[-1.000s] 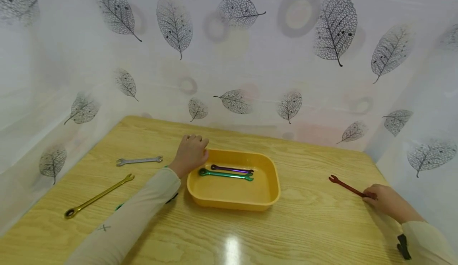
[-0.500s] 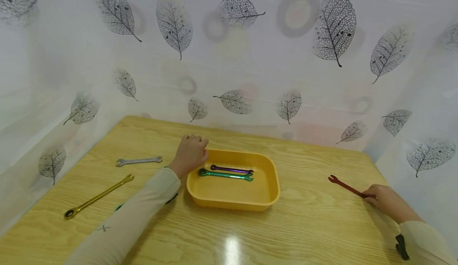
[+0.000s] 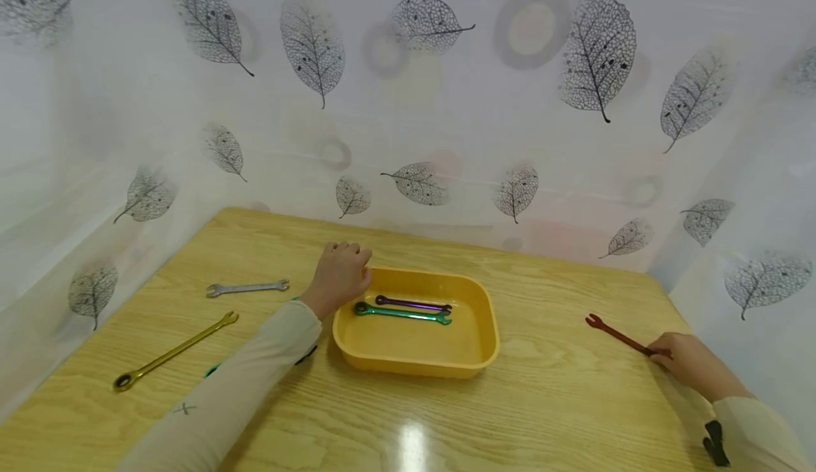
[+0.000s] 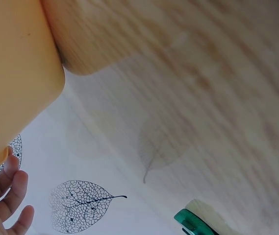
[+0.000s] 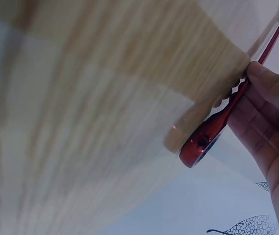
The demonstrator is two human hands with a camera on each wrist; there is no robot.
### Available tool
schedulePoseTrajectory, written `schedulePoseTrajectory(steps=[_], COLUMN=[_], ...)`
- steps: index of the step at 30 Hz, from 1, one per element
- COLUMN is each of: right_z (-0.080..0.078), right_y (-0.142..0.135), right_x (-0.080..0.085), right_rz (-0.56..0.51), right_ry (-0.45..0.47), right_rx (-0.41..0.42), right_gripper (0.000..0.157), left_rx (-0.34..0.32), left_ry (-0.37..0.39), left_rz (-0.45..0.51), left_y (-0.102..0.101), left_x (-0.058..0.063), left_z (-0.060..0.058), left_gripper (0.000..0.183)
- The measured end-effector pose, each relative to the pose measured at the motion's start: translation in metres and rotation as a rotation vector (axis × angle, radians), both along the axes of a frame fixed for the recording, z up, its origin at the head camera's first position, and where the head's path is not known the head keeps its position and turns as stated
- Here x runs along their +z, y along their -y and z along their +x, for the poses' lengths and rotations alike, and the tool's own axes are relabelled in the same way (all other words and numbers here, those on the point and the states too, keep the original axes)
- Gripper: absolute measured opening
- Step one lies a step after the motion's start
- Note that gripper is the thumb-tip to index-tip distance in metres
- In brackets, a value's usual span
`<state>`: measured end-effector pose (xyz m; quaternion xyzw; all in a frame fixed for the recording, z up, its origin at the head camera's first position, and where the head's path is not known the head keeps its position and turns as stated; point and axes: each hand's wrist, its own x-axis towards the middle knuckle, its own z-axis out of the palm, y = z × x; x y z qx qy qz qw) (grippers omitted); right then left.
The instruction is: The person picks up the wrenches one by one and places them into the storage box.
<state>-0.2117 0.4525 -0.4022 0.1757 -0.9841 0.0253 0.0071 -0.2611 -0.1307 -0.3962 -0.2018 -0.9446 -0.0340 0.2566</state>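
Clearly, the slim red metal wrench [image 3: 620, 335] comes first on my feed: it lies at the right of the head view, forked end toward the middle. The right hand [image 3: 695, 366] pinches its shaft, thumb on one side and fingers on the other, probably because so thin a bar leaves little else to grip. I cannot tell whether it is wholly clear of the pale wood-grain table [image 3: 548, 401].

Near mid-frame I have the shallow yellow plastic tray [image 3: 414, 368]. At its upper-left corner the left hand [image 3: 338, 278] hooks curled fingers round the rim, which I take as steadying a light container. Inside, the shiny green metal wrench [image 3: 404, 313] and the shorter purple metal wrench [image 3: 414, 305] lie side by side, heads the same way, as though sorted.

Farther left, the silver double-ended wrench [image 3: 248, 288] and the long gold metal wrench [image 3: 178, 349] lie apart, likely for easy picking; the cream sleeve [image 3: 223, 387] mostly hides a green piece [image 3: 212, 371] nearby.
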Motion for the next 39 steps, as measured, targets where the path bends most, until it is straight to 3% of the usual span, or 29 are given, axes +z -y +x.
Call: schedulePoseTrajectory(steps=[19, 27, 39], right_z=[0.003, 0.005, 0.007], right_y=[-0.002, 0.003, 0.003], right_x=[-0.002, 0.006, 0.008], right_rz=[-0.060, -0.108, -0.163], right_ry=[-0.028, -0.009, -0.056], right_rx=[-0.002, -0.059, -0.094], right_gripper=[0.010, 0.014, 0.015], left_rx=[0.003, 0.005, 0.007], left_ry=[-0.026, -0.016, -0.012], left_rz=[-0.005, -0.006, -0.015], left_y=[0.000, 0.000, -0.001], left_x=[-0.002, -0.003, -0.001], left_z=[-0.001, -0.002, -0.001], left_gripper=[0.017, 0.018, 0.018])
